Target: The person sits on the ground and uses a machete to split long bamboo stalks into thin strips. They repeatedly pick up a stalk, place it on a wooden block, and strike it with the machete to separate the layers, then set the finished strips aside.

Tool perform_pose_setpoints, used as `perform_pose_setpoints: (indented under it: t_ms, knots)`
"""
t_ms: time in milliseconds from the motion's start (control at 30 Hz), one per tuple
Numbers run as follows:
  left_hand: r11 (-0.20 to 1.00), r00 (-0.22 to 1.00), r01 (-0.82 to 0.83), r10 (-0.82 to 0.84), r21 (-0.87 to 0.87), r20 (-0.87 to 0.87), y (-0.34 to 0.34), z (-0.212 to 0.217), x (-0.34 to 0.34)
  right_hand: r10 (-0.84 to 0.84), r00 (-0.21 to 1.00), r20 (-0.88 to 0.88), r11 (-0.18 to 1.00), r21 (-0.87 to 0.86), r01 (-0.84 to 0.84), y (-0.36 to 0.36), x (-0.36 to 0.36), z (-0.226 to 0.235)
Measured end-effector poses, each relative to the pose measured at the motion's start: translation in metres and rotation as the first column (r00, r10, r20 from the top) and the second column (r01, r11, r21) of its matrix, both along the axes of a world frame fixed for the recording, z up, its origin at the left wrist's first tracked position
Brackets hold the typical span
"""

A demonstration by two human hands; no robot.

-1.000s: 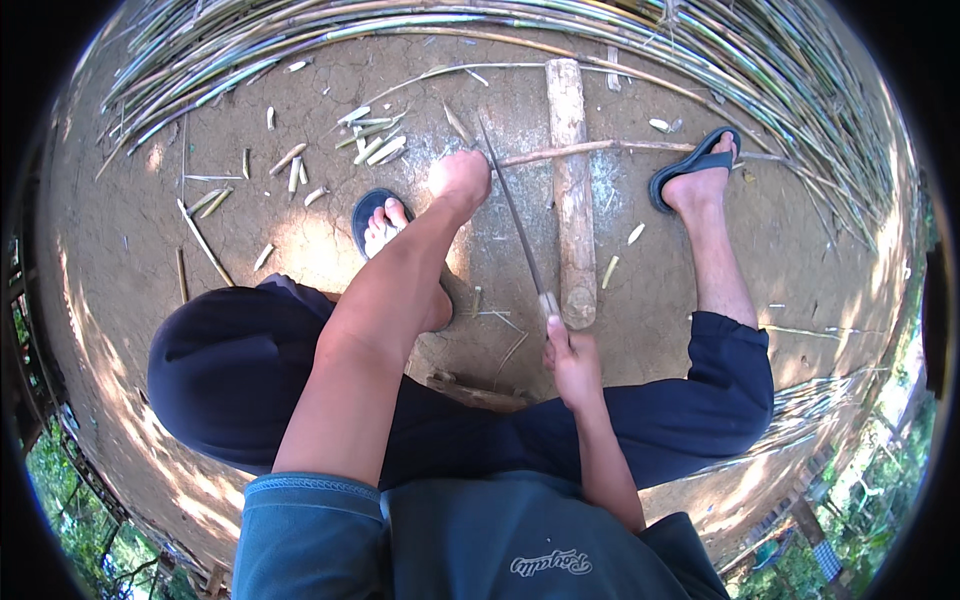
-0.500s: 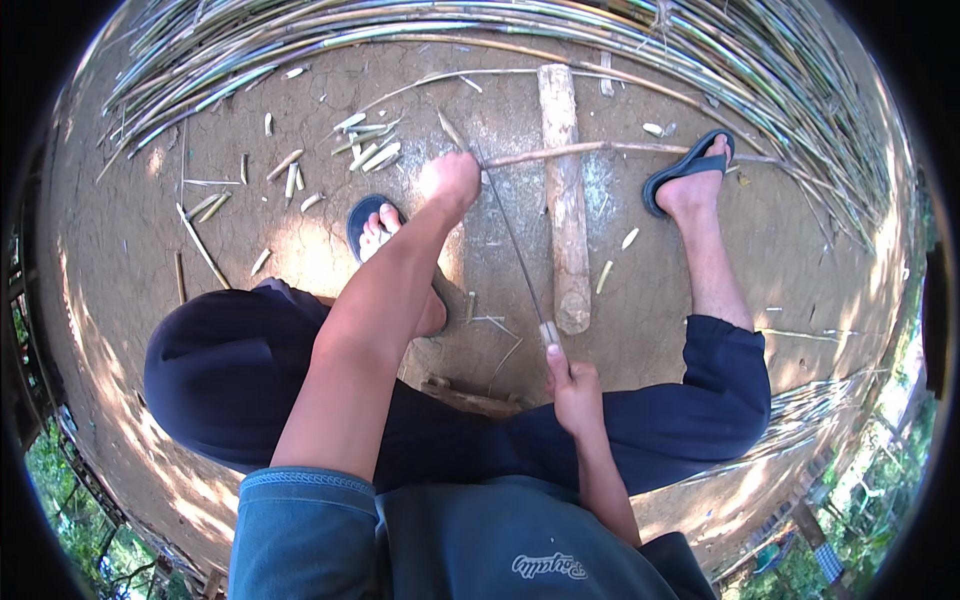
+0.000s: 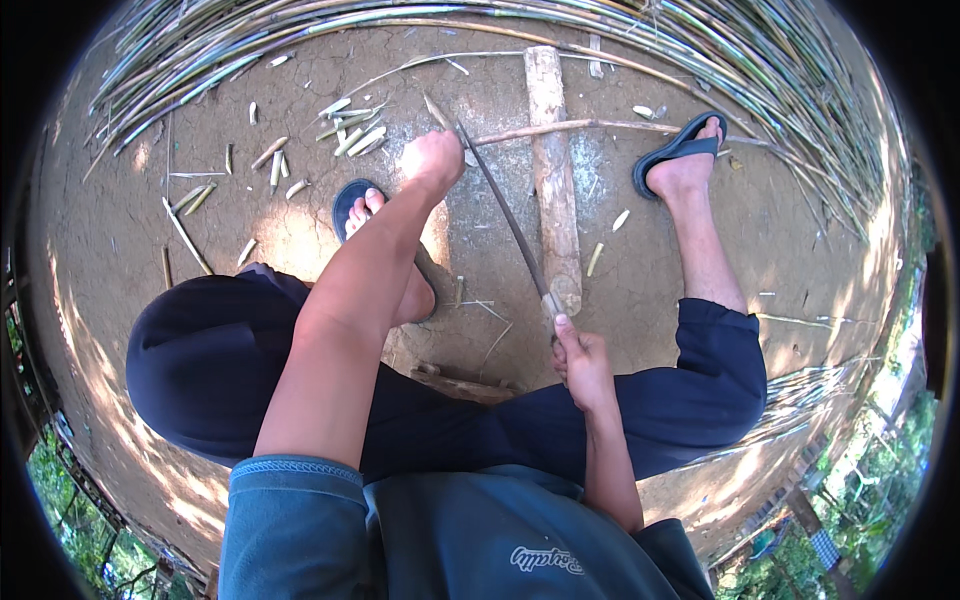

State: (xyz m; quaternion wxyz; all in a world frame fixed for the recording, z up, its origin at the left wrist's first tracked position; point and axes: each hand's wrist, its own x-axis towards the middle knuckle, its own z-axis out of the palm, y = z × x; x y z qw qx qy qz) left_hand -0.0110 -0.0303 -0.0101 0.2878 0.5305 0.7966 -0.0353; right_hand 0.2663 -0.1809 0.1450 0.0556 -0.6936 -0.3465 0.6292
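Observation:
My right hand is closed around the handle of a long narrow knife, whose blade points up and left over the dirt. My left hand is stretched forward and grips the near end of a thin bamboo stick. That stick runs right across a thick wooden log lying on the ground. The blade tip sits close to my left hand at the stick's end. My feet in dark flip-flops rest on either side of the log.
A dense heap of long bamboo stalks curves along the far and right edge. Short cut bamboo pieces lie scattered on the dirt at the upper left. My dark trousers fill the lower middle.
My right hand has drawn the knife slightly back toward me, and the blade now lies lower beside the log. My left hand stays on the stick's end.

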Motion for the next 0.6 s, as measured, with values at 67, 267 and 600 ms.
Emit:
perform_pose_setpoints:
  t_ms: [67, 267, 600]
  knots:
    - [1.0, 1.0, -0.03, 0.03, 0.001, 0.004, -0.001, -0.001, 0.001, 0.151, 0.989, 0.006, 0.981, 0.119, -0.15, -0.013, 0.007, 0.004]
    - [0.998, 0.998, 0.041, -0.039, -0.049, 0.044, 0.003, 0.015, 0.002, 0.239, 0.964, -0.115, 0.956, 0.202, -0.213, -0.008, 0.011, 0.009]
    - [0.989, 0.995, 0.056, -0.043, -0.137, 0.091, 0.009, 0.017, -0.006, 0.259, 0.966, -0.006, 0.812, 0.543, -0.215, -0.016, -0.011, 0.029]
